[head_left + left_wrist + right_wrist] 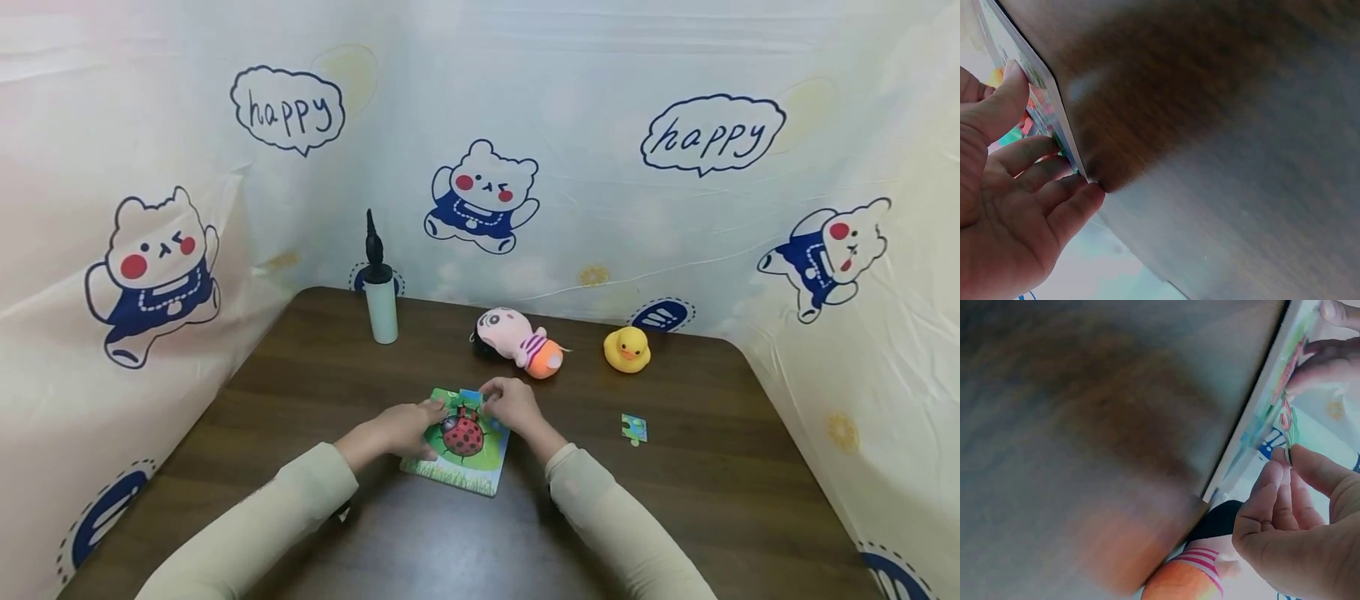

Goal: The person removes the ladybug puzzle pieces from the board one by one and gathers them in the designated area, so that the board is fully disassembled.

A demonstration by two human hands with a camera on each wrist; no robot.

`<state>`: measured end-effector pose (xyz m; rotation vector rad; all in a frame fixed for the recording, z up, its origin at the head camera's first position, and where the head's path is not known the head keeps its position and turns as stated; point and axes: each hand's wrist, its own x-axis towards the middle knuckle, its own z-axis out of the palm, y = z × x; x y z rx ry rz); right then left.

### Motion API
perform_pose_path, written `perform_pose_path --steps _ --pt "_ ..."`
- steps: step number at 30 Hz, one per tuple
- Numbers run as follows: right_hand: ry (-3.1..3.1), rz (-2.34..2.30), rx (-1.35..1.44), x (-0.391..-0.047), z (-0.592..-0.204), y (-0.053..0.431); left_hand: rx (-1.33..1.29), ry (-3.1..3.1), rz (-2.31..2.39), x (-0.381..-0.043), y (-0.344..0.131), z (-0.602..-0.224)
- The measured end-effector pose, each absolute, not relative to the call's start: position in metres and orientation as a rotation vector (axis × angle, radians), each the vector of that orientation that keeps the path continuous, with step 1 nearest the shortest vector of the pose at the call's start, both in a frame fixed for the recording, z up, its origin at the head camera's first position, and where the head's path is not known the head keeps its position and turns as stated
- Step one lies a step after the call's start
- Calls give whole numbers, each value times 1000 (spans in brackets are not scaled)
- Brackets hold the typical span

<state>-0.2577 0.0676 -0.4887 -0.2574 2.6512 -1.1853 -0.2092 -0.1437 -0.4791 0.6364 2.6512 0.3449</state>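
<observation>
A ladybug jigsaw puzzle (pixel 462 472) in a flat board lies mid-table, slightly turned. Along its left side rests my left hand (pixel 408 427), thumb over the picture near the lower corner and fingertips touching the board's edge (pixel 1063 119). My right hand (pixel 516 404) is at the board's upper right. Between its thumb and index finger it pinches a small puzzle piece (pixel 1293 428) with green and red on it, tilted up from the board. Part of the upper picture is hidden by the hands. Another puzzle piece (pixel 634 428), blue and green, lies apart to the right.
Behind the board lies a plush doll (pixel 517 337) with a striped top and orange bottom. A yellow rubber duck (pixel 627 349) sits at the back right. A pale green hand pump (pixel 382 308) stands upright at the back left. A printed cloth hangs around the table.
</observation>
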Motion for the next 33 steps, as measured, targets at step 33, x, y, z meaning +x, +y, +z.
perform_pose_path --steps 33 --pt "2809 -1024 63 -254 -495 236 620 2639 387 -210 -142 -475"
